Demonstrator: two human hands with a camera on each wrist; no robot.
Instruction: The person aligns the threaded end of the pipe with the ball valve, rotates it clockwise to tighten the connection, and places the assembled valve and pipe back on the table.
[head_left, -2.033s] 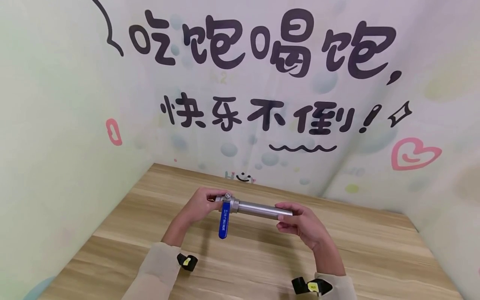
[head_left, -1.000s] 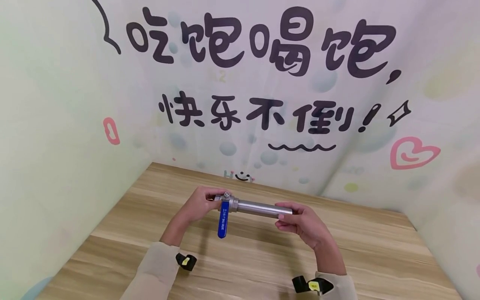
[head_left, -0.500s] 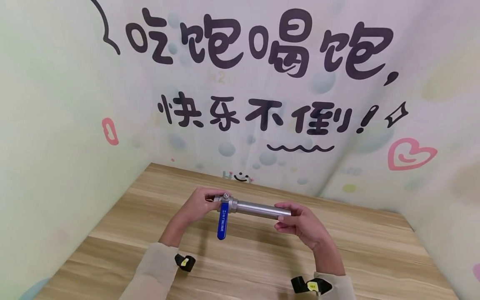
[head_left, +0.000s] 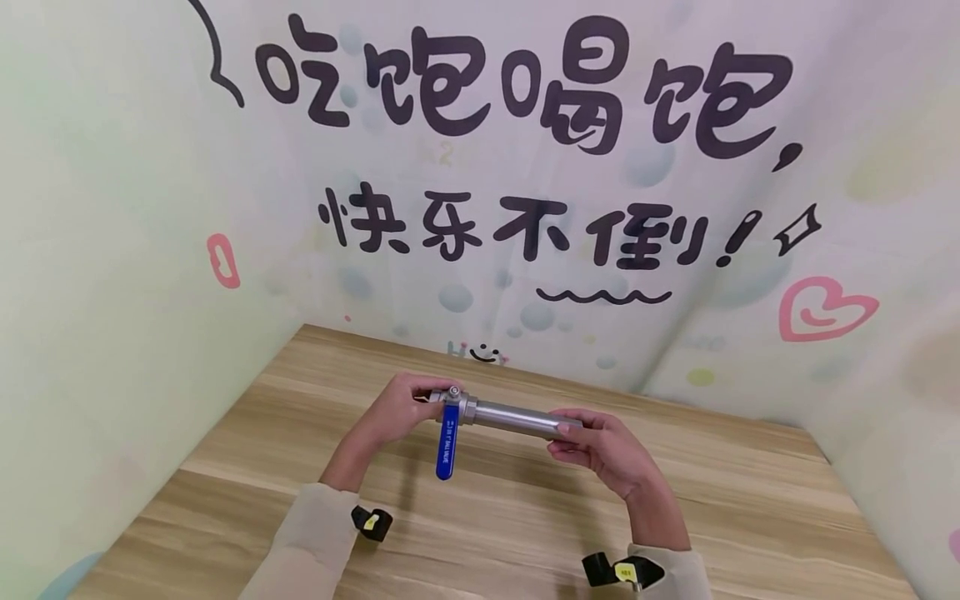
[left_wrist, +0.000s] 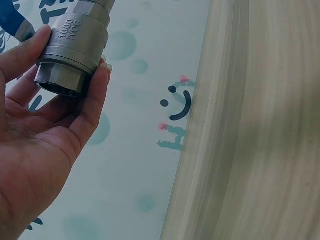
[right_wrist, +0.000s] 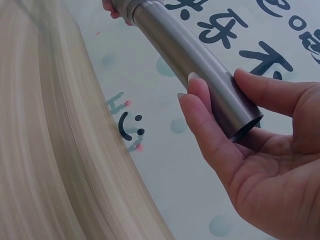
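Note:
A steel ball valve (head_left: 467,409) with a long blue lever handle (head_left: 447,446) is joined to a smooth steel pipe (head_left: 517,418), and both are held up over the table. My left hand (head_left: 397,410) grips the valve at its free end. In the left wrist view, thumb and fingers wrap the valve body (left_wrist: 75,42), marked "1000 WOG", whose hexagonal opening faces the palm. At the far end of the pipe (right_wrist: 195,57), my right hand (right_wrist: 270,165) holds it between thumb and fingers. The blue handle hangs toward me, across the pipe's line.
Beneath is a wood-grain table (head_left: 480,517), bearing shadows of the arms. A pale printed backdrop (head_left: 480,167) with large dark characters rises behind its back edge, and pale walls (head_left: 135,250) flank both sides. Black wrist mounts (head_left: 372,523) sit at both sleeves.
My right thumb and fingers have shifted slightly on the pipe, and the thumb now lies higher over its end. The left hand keeps its hold on the valve, with the handle's direction about the same.

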